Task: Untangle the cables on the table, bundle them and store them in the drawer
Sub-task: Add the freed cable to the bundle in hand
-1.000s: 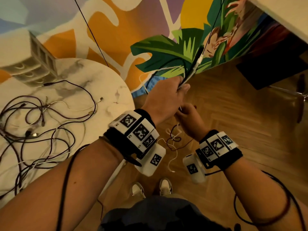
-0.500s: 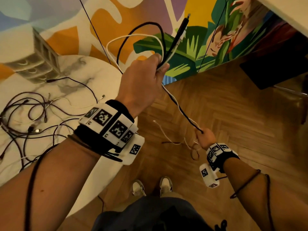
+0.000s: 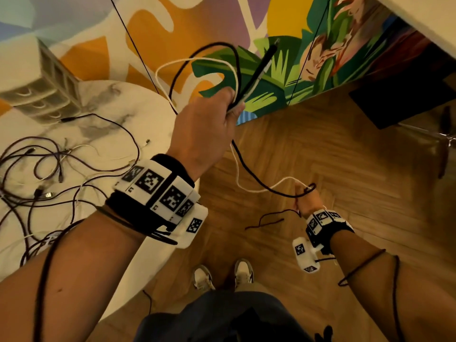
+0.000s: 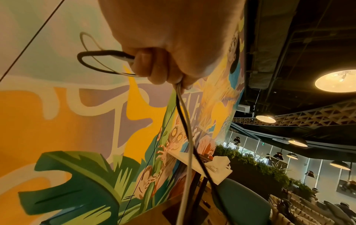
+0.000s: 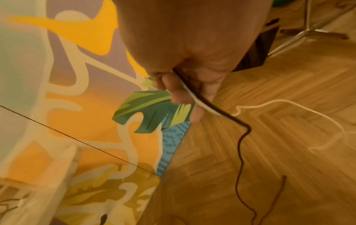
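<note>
My left hand (image 3: 217, 114) is raised beside the table and grips a black cable (image 3: 249, 174) and a white cable (image 3: 237, 166) together. Both loop above the fist, and their plug ends (image 3: 266, 60) stick up past it. In the left wrist view the curled fingers (image 4: 154, 67) close round the two strands (image 4: 185, 118). The pair sags down to my right hand (image 3: 304, 193), low over the floor, which pinches both cables (image 5: 194, 97). Their loose tails (image 3: 266, 222) hang below it. A tangle of dark and white cables (image 3: 49, 174) lies on the round marble table (image 3: 148, 114).
A small white drawer unit (image 3: 42, 82) stands at the table's back left, near a painted wall (image 3: 172, 25). Wood floor (image 3: 345, 169) stretches to the right. A dark panel (image 3: 407, 99) and a chair leg (image 3: 424, 132) are at far right. My shoes (image 3: 222, 275) are below.
My hands, close together a second ago, have drawn apart. The left rose with loops of the two cables, the right dropped low, and the strand between them now sags.
</note>
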